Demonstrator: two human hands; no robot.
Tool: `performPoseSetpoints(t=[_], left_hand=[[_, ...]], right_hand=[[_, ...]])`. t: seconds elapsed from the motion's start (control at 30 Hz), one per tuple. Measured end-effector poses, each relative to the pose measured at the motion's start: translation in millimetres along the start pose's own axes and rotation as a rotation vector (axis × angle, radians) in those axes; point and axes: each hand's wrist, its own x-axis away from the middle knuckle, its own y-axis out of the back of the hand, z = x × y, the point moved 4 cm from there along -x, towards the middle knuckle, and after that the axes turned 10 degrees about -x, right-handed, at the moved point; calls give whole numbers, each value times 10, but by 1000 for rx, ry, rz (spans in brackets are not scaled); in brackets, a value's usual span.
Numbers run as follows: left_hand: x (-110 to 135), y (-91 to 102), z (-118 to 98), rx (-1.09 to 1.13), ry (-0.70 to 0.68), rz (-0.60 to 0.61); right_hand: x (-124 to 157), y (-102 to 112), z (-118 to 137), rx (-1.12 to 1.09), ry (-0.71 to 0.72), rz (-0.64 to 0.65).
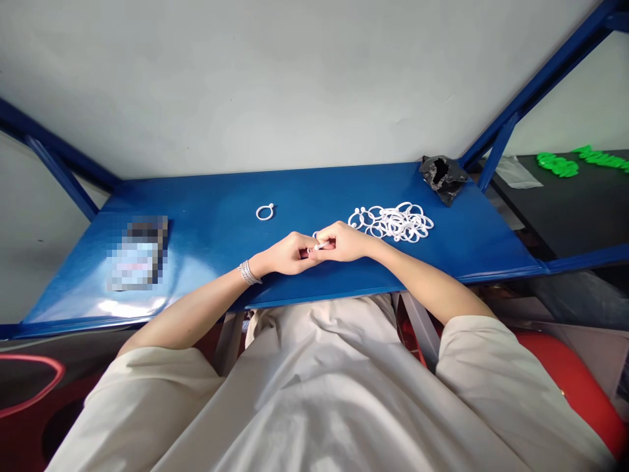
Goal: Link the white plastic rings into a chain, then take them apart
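Note:
Both my hands meet over the blue table, near its front edge. A small white ring is pinched between them, mostly covered by fingers. My left hand is closed on its left side, and my right hand is closed on its right side. Just behind my right hand lies a pile of white rings, each with a small round knob. One single white ring lies apart, farther back and to the left of my hands.
A crumpled black plastic bag sits open at the table's back right. A blurred-out flat object lies at the left. Blue frame bars rise at both sides. Green pieces rest on a dark surface beyond, at right.

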Motion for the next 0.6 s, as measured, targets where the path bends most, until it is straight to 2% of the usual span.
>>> performPoseSetpoints(t=[0.1,0.27,0.37,0.5,0.6], left_hand=[[8,41,66,-39,61,-88],[58,135,142,-43,171,-328],[80,148,175,-30,190,-380],[74,128,208,-20,166,-375],[67,137,221,7,161,-427]], right_hand=[[-17,42,-12,25,57,-78],[-18,155,37,1,113,-295],[-4,242,51,-22,131,-379],[-13,278,-16,-84,127,-371],[-33,229,-94,-188,90,-325]])
